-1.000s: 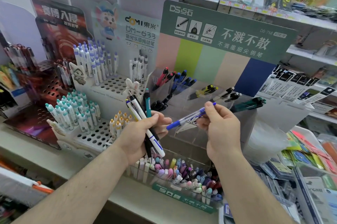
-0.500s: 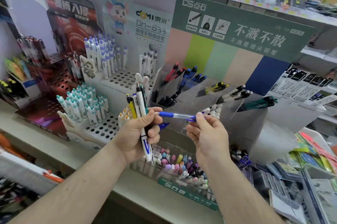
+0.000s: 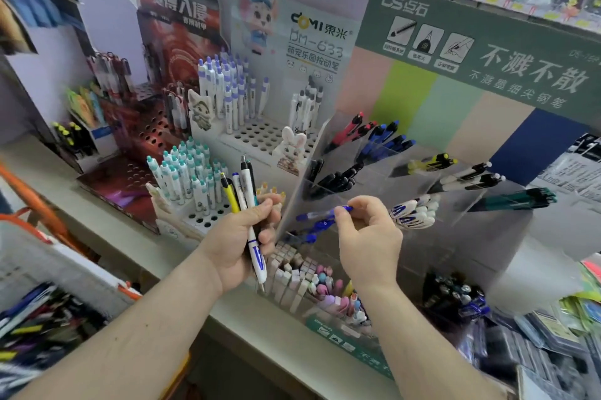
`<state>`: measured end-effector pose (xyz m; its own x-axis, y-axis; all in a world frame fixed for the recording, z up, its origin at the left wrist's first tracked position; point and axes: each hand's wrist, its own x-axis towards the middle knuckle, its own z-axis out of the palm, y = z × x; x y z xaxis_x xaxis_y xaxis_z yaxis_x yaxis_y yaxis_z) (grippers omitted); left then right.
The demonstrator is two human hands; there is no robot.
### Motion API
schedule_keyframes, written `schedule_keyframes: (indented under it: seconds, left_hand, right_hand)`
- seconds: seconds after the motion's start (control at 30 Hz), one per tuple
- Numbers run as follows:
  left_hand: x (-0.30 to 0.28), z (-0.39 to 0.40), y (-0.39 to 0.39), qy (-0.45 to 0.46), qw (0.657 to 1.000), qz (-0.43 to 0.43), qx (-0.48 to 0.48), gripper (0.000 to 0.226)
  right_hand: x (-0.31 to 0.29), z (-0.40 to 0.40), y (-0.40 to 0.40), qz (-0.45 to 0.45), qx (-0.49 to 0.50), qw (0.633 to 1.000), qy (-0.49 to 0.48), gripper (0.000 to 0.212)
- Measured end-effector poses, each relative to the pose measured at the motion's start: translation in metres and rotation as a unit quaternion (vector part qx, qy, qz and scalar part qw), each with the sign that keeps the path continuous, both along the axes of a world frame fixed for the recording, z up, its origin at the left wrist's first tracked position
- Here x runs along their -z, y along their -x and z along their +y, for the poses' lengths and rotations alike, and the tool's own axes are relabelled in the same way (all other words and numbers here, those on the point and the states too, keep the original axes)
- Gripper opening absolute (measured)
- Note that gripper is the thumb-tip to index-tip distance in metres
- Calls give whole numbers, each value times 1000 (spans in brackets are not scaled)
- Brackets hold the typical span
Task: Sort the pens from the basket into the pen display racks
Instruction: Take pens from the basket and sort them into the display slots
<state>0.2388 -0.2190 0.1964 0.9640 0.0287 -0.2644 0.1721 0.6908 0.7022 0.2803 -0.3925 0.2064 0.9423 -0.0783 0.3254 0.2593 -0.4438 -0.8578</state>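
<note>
My left hand (image 3: 242, 238) grips a bunch of pens (image 3: 244, 194), white, yellow and dark, held upright in front of the racks. My right hand (image 3: 367, 237) pinches a clear blue pen (image 3: 320, 213) by its rear end, lying level at the mouth of a clear acrylic rack compartment (image 3: 302, 204). Two more blue pens (image 3: 309, 230) lie just below it in that compartment. The white and orange basket (image 3: 55, 266) with mixed pens (image 3: 39, 325) sits at the lower left.
The clear rack (image 3: 406, 172) holds red, blue, black, yellow, white and green pens in slanted compartments. White perforated racks (image 3: 260, 136) with upright pens stand to the left. A tray of pastel pens (image 3: 322, 289) sits on the counter edge (image 3: 266, 331) below my hands.
My right hand carried the blue pen down and left into the clear compartment's mouth. My left hand kept its bunch. The camera turned left, bringing the basket into view.
</note>
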Motion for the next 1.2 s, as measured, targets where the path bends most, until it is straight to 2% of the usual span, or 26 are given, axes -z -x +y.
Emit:
schedule_keyframes:
  seconds: [0.13,0.3,0.37,0.47,0.6,0.77,1.0,1.07,1.2]
  left_hand:
    - [4,8,4,-10,1000,2,0,16]
    - [5,8,7,-47,999,18,5,12]
    - [5,7,7,-57,998,19,5,13]
    - [6,7,8,-66,998,14,7,11]
    - [7,3,7,-72,997,13,17,18]
    - [7,-4,6,-85,996,19,24,13]
    - [9,0,7,-88,996,21,19,15]
    - [10,-1,6,-89,996,21,19,14]
    - [9,-4,6,-89,995,23,30,14]
  right_hand:
    - [20,12,-9,17,-22,996,88,6]
    - [32,20,-17,-64,-27,968,243,9]
    - [30,20,-20,-31,-32,960,275,13]
    - [24,18,-23,17,-33,959,280,17]
    - [20,20,-25,34,-44,960,275,17]
    - [20,23,-28,62,-53,952,295,17]
    - [10,15,-30,-19,-17,964,264,14]
    - [9,16,-32,-10,-16,953,301,17]
    - [8,22,-37,63,-30,922,382,23]
